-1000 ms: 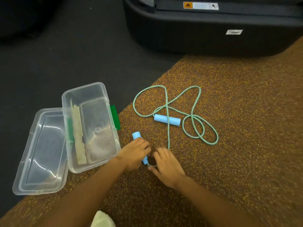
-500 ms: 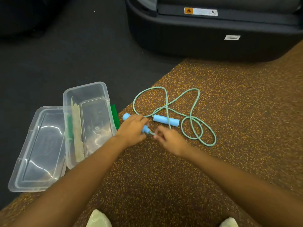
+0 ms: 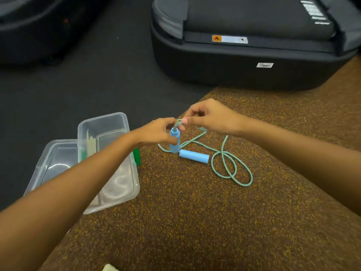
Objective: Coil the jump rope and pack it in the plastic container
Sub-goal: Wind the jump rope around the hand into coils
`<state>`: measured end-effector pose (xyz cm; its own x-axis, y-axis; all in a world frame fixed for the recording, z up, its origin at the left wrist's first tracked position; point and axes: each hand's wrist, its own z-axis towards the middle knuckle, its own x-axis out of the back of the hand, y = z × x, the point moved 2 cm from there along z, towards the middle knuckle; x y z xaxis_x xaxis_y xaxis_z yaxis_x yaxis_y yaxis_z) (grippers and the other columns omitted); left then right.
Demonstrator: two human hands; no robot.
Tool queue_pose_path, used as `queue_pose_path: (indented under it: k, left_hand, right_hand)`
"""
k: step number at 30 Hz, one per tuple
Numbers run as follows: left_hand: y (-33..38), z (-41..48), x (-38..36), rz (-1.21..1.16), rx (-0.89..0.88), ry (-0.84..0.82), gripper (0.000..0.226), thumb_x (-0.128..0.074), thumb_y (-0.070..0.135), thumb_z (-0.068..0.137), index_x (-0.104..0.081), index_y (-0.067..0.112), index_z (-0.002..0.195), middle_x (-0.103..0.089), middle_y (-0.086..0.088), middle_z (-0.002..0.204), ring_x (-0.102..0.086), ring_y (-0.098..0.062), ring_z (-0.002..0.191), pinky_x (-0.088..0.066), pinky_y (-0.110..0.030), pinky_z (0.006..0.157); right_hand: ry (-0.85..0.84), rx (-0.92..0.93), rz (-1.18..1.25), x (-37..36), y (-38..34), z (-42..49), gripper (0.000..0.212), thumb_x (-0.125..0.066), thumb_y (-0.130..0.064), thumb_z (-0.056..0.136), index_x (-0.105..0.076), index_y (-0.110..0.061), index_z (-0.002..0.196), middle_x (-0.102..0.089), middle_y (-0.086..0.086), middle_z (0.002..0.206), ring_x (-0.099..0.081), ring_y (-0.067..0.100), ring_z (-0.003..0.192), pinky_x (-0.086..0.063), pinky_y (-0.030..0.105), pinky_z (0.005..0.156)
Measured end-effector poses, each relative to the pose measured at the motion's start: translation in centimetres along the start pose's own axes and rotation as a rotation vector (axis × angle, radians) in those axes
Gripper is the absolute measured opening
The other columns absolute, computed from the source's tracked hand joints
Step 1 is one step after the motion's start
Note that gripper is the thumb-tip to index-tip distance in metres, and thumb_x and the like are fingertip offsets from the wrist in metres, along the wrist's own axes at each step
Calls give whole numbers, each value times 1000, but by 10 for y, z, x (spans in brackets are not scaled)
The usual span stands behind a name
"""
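My left hand (image 3: pixel 156 132) grips one light-blue jump rope handle (image 3: pixel 174 142), held upright above the floor. Right beside it, my right hand (image 3: pixel 207 118) pinches the teal rope (image 3: pixel 178 123) just where it leaves the top of that handle. The rest of the rope (image 3: pixel 230 169) lies in loose loops on the brown speckled floor, and the second blue handle (image 3: pixel 193 156) lies flat below my hands. The clear plastic container (image 3: pixel 109 122) stands open to the left, partly hidden by my left forearm.
The container's clear lid (image 3: pixel 54 159) lies flat on its left side, with a green latch (image 3: pixel 136 156) at the container's right wall. A large black machine base (image 3: pixel 244 61) stands behind the rope. Dark flooring (image 3: pixel 78 90) covers the left and back.
Both hands have risen off the floor and moved away from me, lifting the handle upright. The right hand now pinches the rope at the handle's top. The camera has tilted up.
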<state>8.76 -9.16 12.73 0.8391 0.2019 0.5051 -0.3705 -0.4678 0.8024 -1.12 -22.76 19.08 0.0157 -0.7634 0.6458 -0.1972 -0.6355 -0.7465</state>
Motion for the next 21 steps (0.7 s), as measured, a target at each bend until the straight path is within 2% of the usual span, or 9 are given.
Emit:
queue_pose_path:
  k: [2, 4, 6, 9, 11, 12, 14, 18, 21]
  left_hand:
    - [18, -4, -1, -252, 0, -139, 56, -64, 12, 64, -58, 13, 119, -61, 2, 125, -56, -8, 113, -44, -23, 95]
    - [35, -6, -1, -477, -53, -164, 50, -60, 5, 68, -59, 14, 117, -60, -1, 124, -52, -9, 117, -38, -23, 98]
    - [48, -8, 1, -694, -118, -170, 46, -53, -2, 68, -63, 14, 110, -62, -5, 111, -54, -14, 110, -37, -26, 97]
    - [60, -4, 1, -946, -150, -196, 41, -44, -8, 68, -61, 7, 102, -65, -4, 87, -60, -17, 95, -42, -32, 99]
    - [64, -1, 1, -1069, -124, -208, 46, -41, -9, 69, -47, 2, 114, -59, -12, 97, -64, -23, 98, -47, -33, 98]
    - [65, 0, 1, -1097, -113, -218, 48, -41, -8, 71, -43, 2, 117, -56, -17, 105, -65, -25, 101, -49, -33, 96]
    - [64, -1, 1, -1097, -90, -243, 45, -41, -4, 74, -47, -3, 119, -61, -19, 115, -63, -26, 108, -50, -32, 95]
    - [63, -5, 0, -1039, -27, -334, 41, -42, 7, 81, -54, 1, 120, -66, -14, 116, -61, -24, 112, -50, -30, 94]
    - [65, -8, -2, -979, 11, -385, 38, -47, 20, 83, -63, 5, 115, -68, -12, 113, -65, -21, 104, -54, -28, 85]
  right_hand:
    - [-21, 25, -15, 12, -9, -1, 19, -63, -28, 84, -70, -11, 85, -54, -1, 62, -40, 1, 45, -31, 19, 51]
    - [-71, 30, 5, 19, -17, -3, 22, -60, -25, 86, -70, -6, 87, -55, 6, 65, -40, 1, 46, -33, 18, 49]
    - [-109, 36, 37, 25, -24, -5, 21, -58, -19, 88, -69, -2, 89, -53, 8, 68, -41, 4, 47, -34, 19, 49]
    - [-118, 43, 137, 28, -29, -3, 14, -55, -9, 88, -65, -2, 96, -56, 10, 72, -44, 18, 61, -36, 20, 52]
    - [-92, 46, 197, 32, -28, 0, 13, -56, -5, 87, -61, -8, 98, -58, 6, 72, -47, 14, 61, -40, 19, 53]
    - [-85, 52, 220, 33, -27, 2, 14, -58, -5, 86, -59, -11, 98, -58, 5, 73, -48, 12, 61, -40, 19, 53]
    - [-92, 72, 253, 37, -25, 4, 18, -61, -3, 83, -56, -12, 98, -58, 10, 78, -49, 13, 64, -41, 18, 54]
    - [-104, 102, 243, 44, -24, 4, 25, -64, 1, 79, -56, -8, 101, -60, 11, 80, -52, 16, 71, -42, 21, 64]
    - [-52, 128, 244, 43, -22, 5, 24, -67, 0, 77, -59, -3, 100, -60, 10, 78, -52, 18, 71, -41, 25, 68]
